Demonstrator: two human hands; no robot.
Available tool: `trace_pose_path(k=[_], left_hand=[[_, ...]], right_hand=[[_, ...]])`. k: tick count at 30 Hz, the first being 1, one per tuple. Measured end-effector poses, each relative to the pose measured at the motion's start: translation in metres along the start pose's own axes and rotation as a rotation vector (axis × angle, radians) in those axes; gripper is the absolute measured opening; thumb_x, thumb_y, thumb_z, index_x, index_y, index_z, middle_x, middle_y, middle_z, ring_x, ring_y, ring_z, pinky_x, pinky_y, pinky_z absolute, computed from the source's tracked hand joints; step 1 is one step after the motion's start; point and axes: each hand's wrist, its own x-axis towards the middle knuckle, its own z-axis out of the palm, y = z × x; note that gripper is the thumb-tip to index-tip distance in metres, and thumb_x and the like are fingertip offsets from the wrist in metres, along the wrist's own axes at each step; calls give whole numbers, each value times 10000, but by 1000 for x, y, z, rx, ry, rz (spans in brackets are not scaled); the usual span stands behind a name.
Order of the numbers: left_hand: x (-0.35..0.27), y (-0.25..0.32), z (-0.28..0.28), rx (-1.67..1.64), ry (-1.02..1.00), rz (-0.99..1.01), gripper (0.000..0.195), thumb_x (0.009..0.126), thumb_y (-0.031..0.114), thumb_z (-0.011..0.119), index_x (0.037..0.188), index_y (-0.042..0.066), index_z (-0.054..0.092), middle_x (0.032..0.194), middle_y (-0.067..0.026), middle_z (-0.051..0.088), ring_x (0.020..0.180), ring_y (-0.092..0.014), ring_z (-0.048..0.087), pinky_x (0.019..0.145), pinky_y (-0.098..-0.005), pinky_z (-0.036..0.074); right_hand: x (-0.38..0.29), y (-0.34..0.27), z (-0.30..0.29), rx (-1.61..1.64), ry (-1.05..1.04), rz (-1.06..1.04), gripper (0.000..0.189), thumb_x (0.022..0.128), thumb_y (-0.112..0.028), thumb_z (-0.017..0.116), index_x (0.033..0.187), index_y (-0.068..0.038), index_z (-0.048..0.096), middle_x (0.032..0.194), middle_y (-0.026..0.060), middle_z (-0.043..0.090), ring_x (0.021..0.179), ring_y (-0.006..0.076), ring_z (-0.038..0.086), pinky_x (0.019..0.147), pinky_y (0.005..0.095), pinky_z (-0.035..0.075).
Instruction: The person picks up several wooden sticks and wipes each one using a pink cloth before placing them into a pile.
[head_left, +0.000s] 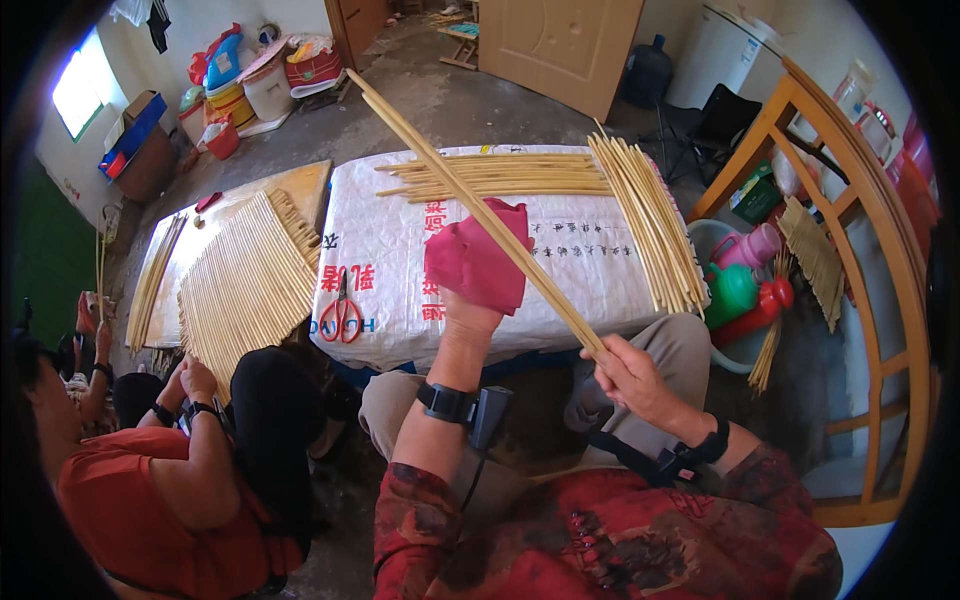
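My right hand (631, 375) is closed around the near ends of a few long pale plant stalks (480, 206), which slant up to the left across the covered table. A red cloth (480, 259) lies over my left hand (474, 313), against the stalks' underside; its fingers are mostly hidden. Behind the cloth, more stalks (502, 176) lie crosswise on the white woven-plastic cover (375, 247). At the cover's right edge rests a thicker pile of stalks (652, 225). Red-handled scissors (341, 311) lie at the front left corner of the cover.
To the left, a co-worker in a red top (172, 480) sits by a low wooden table (304, 176) bearing a mat of joined stalks (244, 277). On my right are a basin (731, 360) with vacuum flasks (750, 247) and a wooden frame (892, 262). My knees are close to the table.
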Motion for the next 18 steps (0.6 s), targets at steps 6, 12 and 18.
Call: trace_pose_path(k=[6, 12, 18], left_hand=[[6, -2, -3, 122, -11, -2, 435, 868, 386, 318, 1185, 97, 386, 1191, -115, 440, 1090, -292, 427, 946, -474, 320], [1, -25, -25, 377, 310, 57, 349, 852, 363, 410, 1001, 57, 485, 827, -77, 542, 633, -184, 531, 559, -329, 465], [10, -23, -5, 428, 532, 149, 254, 822, 312, 471, 772, 63, 484, 481, -15, 386, 388, -143, 399, 390, -280, 358]], right_hand=[[53, 1, 15, 98, -52, 129, 244, 898, -238, 369, 949, -23, 471, 548, 2, 390, 366, 50, 320, 336, 181, 275], [71, 14, 32, 225, -82, 197, 266, 894, -288, 366, 937, -44, 463, 556, 2, 385, 350, 46, 298, 313, 186, 263], [54, 14, 23, 215, -70, 215, 272, 895, -287, 356, 939, -38, 459, 558, 8, 391, 344, 51, 284, 314, 191, 256]])
